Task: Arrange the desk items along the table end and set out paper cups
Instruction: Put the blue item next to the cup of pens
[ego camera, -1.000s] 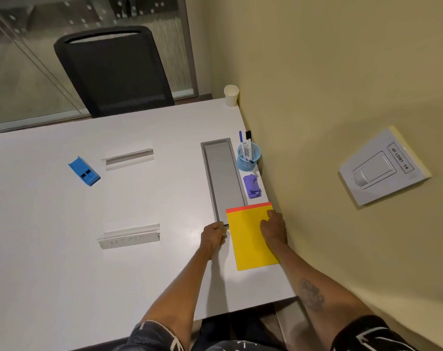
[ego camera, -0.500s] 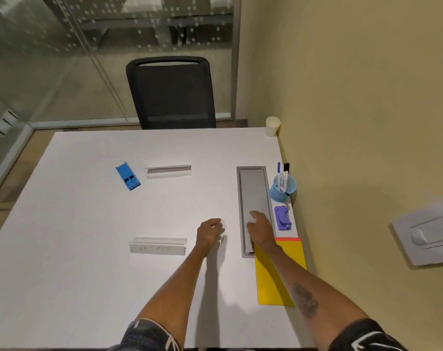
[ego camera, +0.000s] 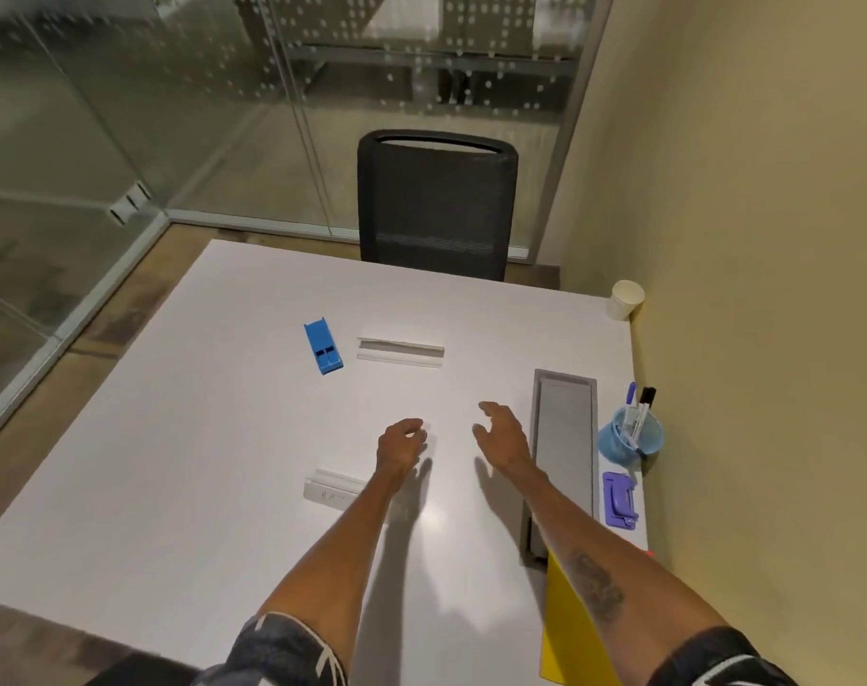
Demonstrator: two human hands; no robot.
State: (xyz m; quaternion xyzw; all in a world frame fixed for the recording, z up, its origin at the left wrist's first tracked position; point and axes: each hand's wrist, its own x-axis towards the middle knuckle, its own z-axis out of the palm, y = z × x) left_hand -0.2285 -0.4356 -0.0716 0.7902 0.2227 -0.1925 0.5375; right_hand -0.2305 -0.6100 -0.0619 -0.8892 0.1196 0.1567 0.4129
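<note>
Pen cup [ego camera: 630, 436] behind hole punch [ego camera: 619, 500], both right of cable tray [ego camera: 565, 438], paper cup [ego camera: 625, 299] at far corner

White paper cup [ego camera: 626, 299] upright at table [ego camera: 213, 438] far-rt corner. Along rt edge: blue pen pot [ego camera: 632, 443] w/ markers [ego camera: 638, 415], upright; purple punch [ego camera: 618, 500] just nearer; yellow pad [ego camera: 567, 631] flat, near end. Mid-table, apart: blue boxy item [ego camera: 323, 346], far clear name holder [ego camera: 400, 352], near name holder [ego camera: 330, 491].

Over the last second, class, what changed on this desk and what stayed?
The right hand came off the yellow pad and crossed the grey tray toward the middle of the table; the left hand moved forward beside it. Both hold nothing. The pad, pen cup and paper cup stayed put.
</note>
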